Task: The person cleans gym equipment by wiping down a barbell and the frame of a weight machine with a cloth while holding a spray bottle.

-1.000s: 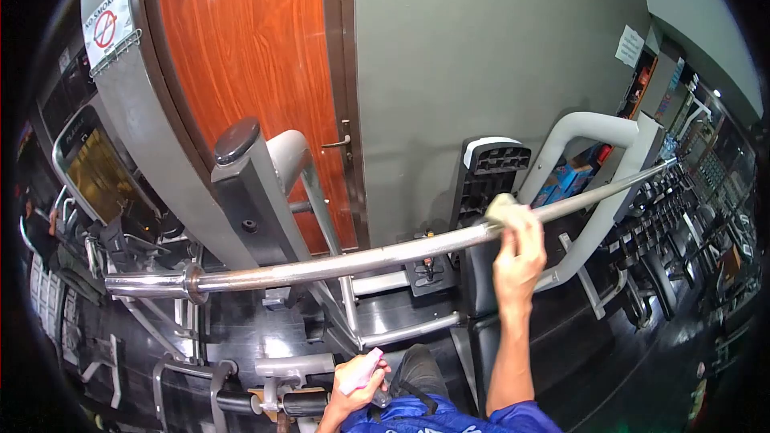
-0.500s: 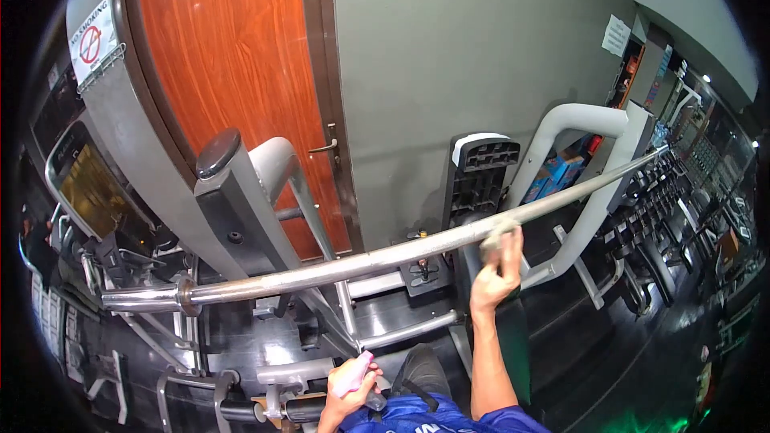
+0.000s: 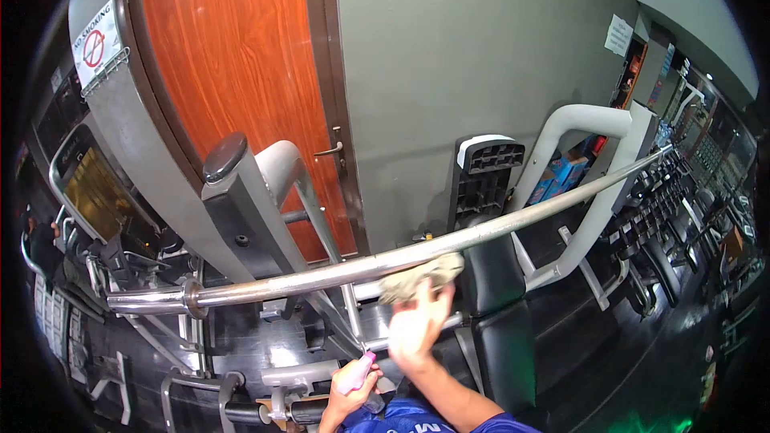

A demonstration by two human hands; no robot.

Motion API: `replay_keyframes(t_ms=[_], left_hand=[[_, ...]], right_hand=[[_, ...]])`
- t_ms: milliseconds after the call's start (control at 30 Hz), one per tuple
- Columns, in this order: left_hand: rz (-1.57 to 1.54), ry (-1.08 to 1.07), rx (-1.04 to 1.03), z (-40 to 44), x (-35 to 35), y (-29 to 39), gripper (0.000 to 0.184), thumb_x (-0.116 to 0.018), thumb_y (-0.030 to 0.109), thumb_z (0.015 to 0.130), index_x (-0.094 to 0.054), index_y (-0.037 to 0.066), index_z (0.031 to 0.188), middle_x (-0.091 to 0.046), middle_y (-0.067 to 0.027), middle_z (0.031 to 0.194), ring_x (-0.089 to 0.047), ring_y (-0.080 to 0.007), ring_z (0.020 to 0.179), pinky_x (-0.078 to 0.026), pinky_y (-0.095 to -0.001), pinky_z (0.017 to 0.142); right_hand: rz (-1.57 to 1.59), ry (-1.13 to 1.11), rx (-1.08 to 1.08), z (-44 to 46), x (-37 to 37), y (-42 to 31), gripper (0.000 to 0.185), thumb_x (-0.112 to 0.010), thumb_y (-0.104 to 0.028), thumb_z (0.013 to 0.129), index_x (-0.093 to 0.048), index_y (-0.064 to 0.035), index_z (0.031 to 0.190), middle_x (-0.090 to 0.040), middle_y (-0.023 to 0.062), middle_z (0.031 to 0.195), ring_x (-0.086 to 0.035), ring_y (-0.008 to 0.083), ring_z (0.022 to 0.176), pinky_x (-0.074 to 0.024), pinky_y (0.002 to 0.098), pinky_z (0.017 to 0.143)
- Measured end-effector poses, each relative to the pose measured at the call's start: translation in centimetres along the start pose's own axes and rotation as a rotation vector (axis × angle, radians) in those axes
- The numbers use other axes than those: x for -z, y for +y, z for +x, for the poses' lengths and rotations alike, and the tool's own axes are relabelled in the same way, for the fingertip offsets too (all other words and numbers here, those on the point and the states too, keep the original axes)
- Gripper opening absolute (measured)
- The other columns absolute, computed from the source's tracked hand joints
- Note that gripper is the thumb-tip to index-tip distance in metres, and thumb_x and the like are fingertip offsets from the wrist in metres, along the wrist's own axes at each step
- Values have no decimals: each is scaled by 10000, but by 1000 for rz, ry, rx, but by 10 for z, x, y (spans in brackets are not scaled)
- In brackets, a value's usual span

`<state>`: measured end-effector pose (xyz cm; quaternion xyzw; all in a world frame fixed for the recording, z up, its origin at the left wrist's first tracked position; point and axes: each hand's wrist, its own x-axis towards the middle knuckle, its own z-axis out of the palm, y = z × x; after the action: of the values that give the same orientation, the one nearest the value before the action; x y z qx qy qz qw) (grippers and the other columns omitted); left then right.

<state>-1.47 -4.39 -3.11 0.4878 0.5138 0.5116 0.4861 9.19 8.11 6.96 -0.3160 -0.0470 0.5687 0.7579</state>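
A long metal barbell (image 3: 337, 274) crosses in front of me, resting across a grey rack frame. My right hand (image 3: 417, 333) is closed on a crumpled, pale greenish cloth (image 3: 425, 279). It is just under the middle of the bar; the cloth's upper edge meets the bar in view, though I cannot tell how firmly it touches. Low, near my waist, my left hand (image 3: 346, 395) is wrapped around a bottle with a pink top (image 3: 357, 374). Its lower part is mostly hidden by my fingers.
Grey uprights (image 3: 249, 224) stand on the left and right. A black padded bench (image 3: 501, 345) lies below the bar. Behind are a wooden door (image 3: 241, 96) and a grey wall (image 3: 481, 40). Dumbbell racks (image 3: 650, 208) stand at the right.
My right hand and the cloth have moved left along the bar and a little lower, toward me. More of the black bench shows. My left hand still holds the bottle near my waist.
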Motion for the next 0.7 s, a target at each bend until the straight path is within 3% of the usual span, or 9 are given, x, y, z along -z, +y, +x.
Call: replay_keyframes(t_ms=[67,233,333,400,467,533,633,667,700], left_hand=[[219,-15,-80,1,1,7,170,-681,15,806,-631,-22,964,-677,-71,773,-671,-138,695,-528,-278,578],[189,64,-163,1,5,-29,199,-727,118,732,-649,7,877,-672,-72,732,-643,-145,651,-501,-305,589],[125,1,-65,6,-7,11,137,-656,24,826,-650,-26,952,-690,-93,782,-658,-145,600,-530,-282,548],[-119,51,-41,5,-13,-2,179,-627,-22,873,-634,-50,1050,-692,-107,847,-673,-141,630,-549,-256,557],[-113,33,-50,4,-10,-6,214,-635,-23,875,-628,-51,1087,-690,-111,869,-671,-143,631,-551,-258,559],[-129,37,-40,4,-9,-9,240,-634,-27,876,-623,-49,1114,-688,-112,881,-670,-142,632,-549,-260,559],[-103,16,-75,4,-3,-19,295,-632,-31,876,-610,-40,1171,-680,-113,914,-666,-139,635,-547,-256,559],[-99,18,-79,4,-3,-21,310,-630,-33,877,-606,-34,1186,-679,-112,921,-665,-139,635,-547,-255,560],[-95,19,-85,5,-2,-21,326,-628,-36,877,-602,-28,1202,-677,-112,928,-665,-139,635,-547,-253,561]], right_hand=[[-172,-351,-85,-21,26,28,338,-595,-11,905,-518,-103,1221,-600,18,975,-583,112,756,-488,222,631],[-286,-754,-24,-59,28,26,553,-563,141,838,-457,33,1369,-584,112,1235,-598,140,1029,-491,272,888],[-387,-664,312,-39,15,-23,332,-541,70,842,-556,32,1171,-598,70,1098,-577,126,910,-474,267,817],[-601,-540,847,1,1,-64,273,-496,17,881,-554,28,1147,-577,98,1120,-556,184,1016,-449,338,900],[-754,-427,958,39,-10,-115,435,-594,-216,936,-524,34,1285,-558,165,1236,-536,264,1151,-407,380,993],[-1101,-341,1373,66,-37,-159,295,-581,-72,904,-613,-2,1188,-583,195,1226,-553,324,1164,-425,396,988],[-1642,-431,1215,110,-29,-173,212,-589,-59,862,-666,-63,1060,-624,118,1139,-553,333,1141,-398,457,1028],[-1794,-418,1472,121,-28,-164,157,-585,-94,868,-673,-90,999,-631,94,1103,-546,330,1139,-339,498,1073],[-1815,-349,1424,119,-31,-158,163,-576,-125,881,-675,-117,1011,-637,89,1093,-542,311,1155,-297,513,1100]])
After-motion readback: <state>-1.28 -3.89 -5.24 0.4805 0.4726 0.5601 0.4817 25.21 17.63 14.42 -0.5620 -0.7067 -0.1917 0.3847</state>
